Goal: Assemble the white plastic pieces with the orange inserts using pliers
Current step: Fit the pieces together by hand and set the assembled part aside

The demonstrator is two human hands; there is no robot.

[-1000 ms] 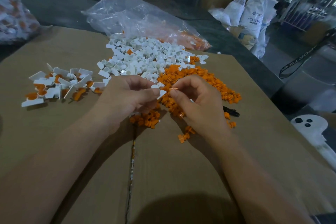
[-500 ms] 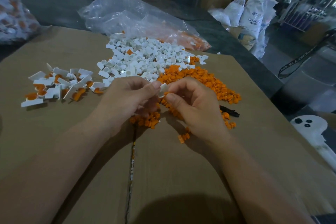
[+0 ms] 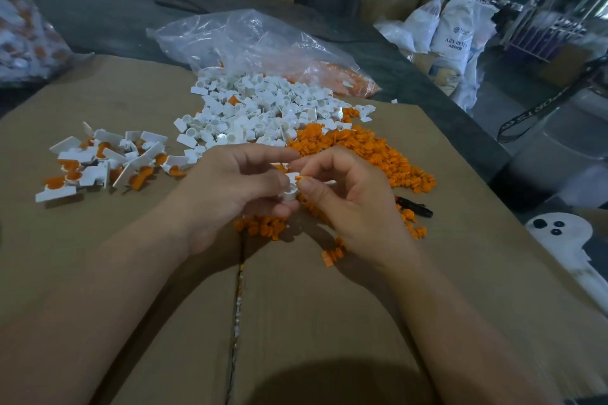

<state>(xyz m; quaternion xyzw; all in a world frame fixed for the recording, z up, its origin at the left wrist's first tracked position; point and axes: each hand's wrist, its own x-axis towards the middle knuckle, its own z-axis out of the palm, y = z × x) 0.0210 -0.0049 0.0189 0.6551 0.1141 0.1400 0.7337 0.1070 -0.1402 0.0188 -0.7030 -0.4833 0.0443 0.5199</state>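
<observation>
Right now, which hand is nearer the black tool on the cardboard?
Right. The right hand sits just left of the black tool; the left hand is farther left, beyond the right hand.

Upper centre: loose pieces point(image 3: 263, 108) white. Centre right: loose inserts point(image 3: 362, 151) orange. Centre: held piece point(image 3: 289, 189) white, held insert point(image 3: 303, 178) orange. Left: assembled pieces point(image 3: 98, 164) white with orange. Lower frame: cardboard point(image 3: 131, 273) brown. Top: bag point(image 3: 246, 39) clear. Upper right: sacks point(image 3: 455, 33) white, dark lettering.
</observation>
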